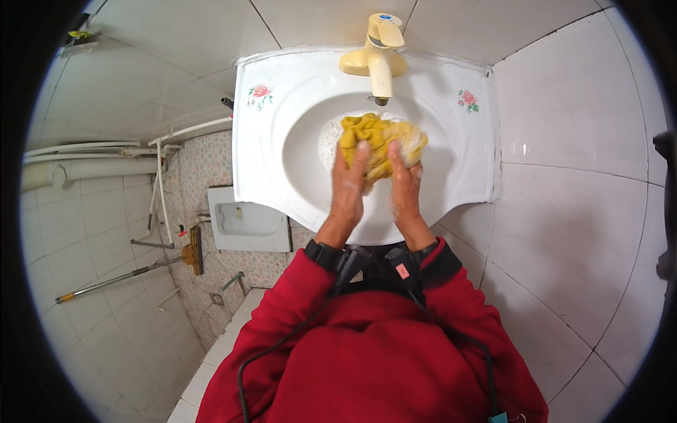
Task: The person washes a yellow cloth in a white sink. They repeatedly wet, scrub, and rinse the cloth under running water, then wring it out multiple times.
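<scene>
A bunched yellow cloth [370,138] is held over the bowl of a white ceramic washbasin [307,164]. My left hand [349,177] grips its left side, the thumb lying on top. On the cloth's right side, my right hand [404,182] has hold of it, and the fingers beneath are hidden. White suds [412,143] cling to the cloth's right part and to both hands. Foamy water [329,138] shows in the bowl behind the cloth. Just beyond it stands a cream-coloured tap [381,69] with its spout above the bowl; no stream is plain.
Tiled walls rise behind the basin and at its right. Down on the left floor are a squat toilet [248,224], a sponge mop [193,251] with a long handle and white pipes [161,195]. Cables [248,359] run from devices strapped to both wrists.
</scene>
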Tool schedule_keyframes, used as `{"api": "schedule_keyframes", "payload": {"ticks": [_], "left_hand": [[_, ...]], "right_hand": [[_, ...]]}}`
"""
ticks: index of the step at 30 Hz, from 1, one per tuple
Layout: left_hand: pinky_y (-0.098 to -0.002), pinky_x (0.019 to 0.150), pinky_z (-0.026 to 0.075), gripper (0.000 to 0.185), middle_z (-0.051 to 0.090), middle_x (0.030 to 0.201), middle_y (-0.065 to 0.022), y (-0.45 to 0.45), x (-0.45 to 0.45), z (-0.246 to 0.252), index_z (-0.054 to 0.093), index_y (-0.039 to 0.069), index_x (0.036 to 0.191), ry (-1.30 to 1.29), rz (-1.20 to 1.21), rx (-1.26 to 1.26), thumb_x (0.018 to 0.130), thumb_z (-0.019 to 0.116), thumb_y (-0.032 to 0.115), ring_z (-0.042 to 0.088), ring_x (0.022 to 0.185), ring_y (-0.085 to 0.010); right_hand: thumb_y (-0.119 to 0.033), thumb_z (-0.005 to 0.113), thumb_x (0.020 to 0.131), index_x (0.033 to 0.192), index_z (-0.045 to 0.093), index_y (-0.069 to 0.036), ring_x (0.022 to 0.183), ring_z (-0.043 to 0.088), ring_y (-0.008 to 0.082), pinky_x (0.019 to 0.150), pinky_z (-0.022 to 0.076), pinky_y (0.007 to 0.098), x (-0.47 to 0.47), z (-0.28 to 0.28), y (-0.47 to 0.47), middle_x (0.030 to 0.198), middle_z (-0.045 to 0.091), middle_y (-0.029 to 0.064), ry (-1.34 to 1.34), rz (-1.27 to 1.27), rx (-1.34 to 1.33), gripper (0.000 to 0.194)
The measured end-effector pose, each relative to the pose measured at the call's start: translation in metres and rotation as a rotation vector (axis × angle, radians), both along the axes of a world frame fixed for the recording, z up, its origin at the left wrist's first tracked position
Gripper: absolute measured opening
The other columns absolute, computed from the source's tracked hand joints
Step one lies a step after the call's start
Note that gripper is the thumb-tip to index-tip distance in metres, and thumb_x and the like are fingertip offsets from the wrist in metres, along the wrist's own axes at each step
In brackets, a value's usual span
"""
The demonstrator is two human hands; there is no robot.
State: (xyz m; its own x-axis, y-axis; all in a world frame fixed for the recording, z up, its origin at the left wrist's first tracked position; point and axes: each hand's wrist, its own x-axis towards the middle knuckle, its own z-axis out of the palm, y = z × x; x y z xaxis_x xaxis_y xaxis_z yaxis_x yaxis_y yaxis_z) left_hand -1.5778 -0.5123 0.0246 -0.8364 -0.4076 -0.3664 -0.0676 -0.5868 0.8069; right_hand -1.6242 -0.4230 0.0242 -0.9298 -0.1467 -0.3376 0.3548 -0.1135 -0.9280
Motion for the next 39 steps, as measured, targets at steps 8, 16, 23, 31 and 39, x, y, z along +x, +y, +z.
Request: {"api": "schedule_keyframes", "payload": {"ticks": [8,16,23,31,39], "left_hand": [[-0.0318,0.082,0.059,0.041,0.063,0.117,-0.0113,-0.028,0.007,-0.009,0.050,0.000,0.129,0.012,0.004,0.262,0.094,0.062,0.019,0.066,0.100,-0.0192],[-0.0310,0.086,0.054,0.058,0.060,0.120,-0.0120,-0.021,0.010,0.009,0.050,-0.001,0.130,-0.012,-0.072,0.211,0.098,0.050,0.047,0.062,0.105,-0.0186],[-0.0268,0.070,0.050,0.040,0.063,0.091,-0.0059,-0.019,-0.009,0.014,0.062,-0.001,0.106,-0.132,0.028,-0.047,0.096,0.058,0.037,0.059,0.078,-0.0124],[-0.0304,0.067,0.050,0.035,0.067,0.084,-0.0083,-0.025,-0.020,-0.004,0.066,-0.004,0.100,-0.168,0.035,-0.227,0.091,0.063,0.030,0.061,0.072,-0.0150],[-0.0361,0.067,0.051,0.034,0.069,0.085,-0.0188,-0.030,-0.026,-0.014,0.069,-0.001,0.100,-0.179,-0.187,-0.739,0.089,0.062,0.030,0.066,0.070,-0.0263]], "right_hand": [[-0.026,0.063,0.092,0.147,0.032,-0.013,0.119,0.047,0.0186,0.103,0.0376,0.0324,0.000,0.007,0.029,0.129,0.047,0.0092,0.016,0.198,-0.054,0.064],[-0.023,0.065,0.090,0.144,0.041,-0.010,0.125,0.046,0.0218,0.107,0.0357,0.0346,0.003,0.008,0.020,0.133,0.049,0.0129,0.191,0.334,-0.063,0.061],[-0.018,0.077,0.077,0.125,0.050,-0.006,0.105,0.055,0.0275,0.095,0.0436,0.0390,0.016,0.005,-0.010,0.110,0.054,0.0142,0.517,0.221,0.170,0.056],[-0.014,0.066,0.088,0.118,0.054,-0.002,0.095,0.058,0.0188,0.089,0.0462,0.0304,0.000,-0.020,-0.012,0.106,0.060,0.0089,0.262,0.225,0.074,0.035],[-0.027,0.054,0.096,0.123,0.057,-0.005,0.099,0.063,0.0201,0.086,0.0523,0.0321,-0.006,-0.030,-0.009,0.111,0.063,0.0079,-0.463,0.005,-0.495,0.035]]}}
